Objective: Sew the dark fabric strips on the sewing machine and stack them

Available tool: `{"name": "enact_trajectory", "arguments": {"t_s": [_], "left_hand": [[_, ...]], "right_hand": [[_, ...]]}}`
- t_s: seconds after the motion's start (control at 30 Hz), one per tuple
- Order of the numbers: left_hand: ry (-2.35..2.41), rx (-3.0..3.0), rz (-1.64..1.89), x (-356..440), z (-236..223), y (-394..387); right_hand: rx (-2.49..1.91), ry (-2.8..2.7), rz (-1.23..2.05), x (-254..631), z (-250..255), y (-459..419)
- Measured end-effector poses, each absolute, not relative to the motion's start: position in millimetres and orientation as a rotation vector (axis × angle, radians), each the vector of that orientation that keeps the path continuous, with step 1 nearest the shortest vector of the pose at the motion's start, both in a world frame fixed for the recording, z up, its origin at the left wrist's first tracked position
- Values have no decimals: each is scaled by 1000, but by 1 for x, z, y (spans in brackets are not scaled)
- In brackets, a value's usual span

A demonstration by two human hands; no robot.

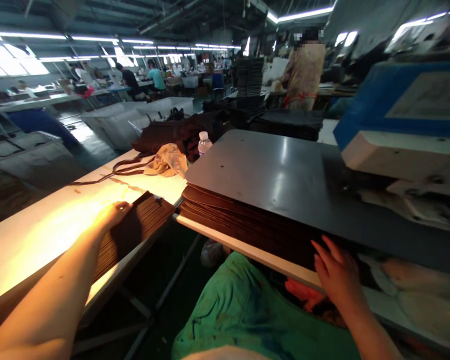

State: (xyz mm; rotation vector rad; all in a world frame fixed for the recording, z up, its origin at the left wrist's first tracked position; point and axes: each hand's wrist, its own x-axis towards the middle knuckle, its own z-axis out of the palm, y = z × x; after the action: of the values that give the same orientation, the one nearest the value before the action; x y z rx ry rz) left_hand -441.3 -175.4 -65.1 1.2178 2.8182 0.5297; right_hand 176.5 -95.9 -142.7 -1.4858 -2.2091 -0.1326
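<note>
My left hand lies against the far side of a stack of dark brown sheets on the lit white table; its fingers are mostly hidden, so their grip is unclear. My right hand has its fingers apart at the front edge of a second, thicker stack of dark sheets. That stack lies under a grey metal plate, on a pale-edged shelf. What the sheets are made of, I cannot tell.
At the right stands a blue and white machine. A tan cloth, dark straps and a plastic bottle are behind the left stack. White bins stand farther back. A person stands beyond the plate.
</note>
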Motion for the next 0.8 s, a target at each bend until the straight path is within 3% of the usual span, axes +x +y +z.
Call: {"name": "enact_trajectory", "arguments": {"t_s": [0.13,0.23,0.37,0.53,0.8], "left_hand": [[2797,1282,479,-414,-35,-165],[2714,1576,586,-350,-9,-159],[2078,2207,858,-217,8,-165],[1369,2140,1050,-87,-5,-169],[832,2327,1021,-28,27,-155]], "right_hand": [[-1366,-2208,385,154,-121,-119],[-1195,-2194,693,125,-84,-137],[-924,-2116,941,77,-43,-158],[-948,-1833,962,62,-34,-160],[-1275,-1514,548,140,24,-126]]}}
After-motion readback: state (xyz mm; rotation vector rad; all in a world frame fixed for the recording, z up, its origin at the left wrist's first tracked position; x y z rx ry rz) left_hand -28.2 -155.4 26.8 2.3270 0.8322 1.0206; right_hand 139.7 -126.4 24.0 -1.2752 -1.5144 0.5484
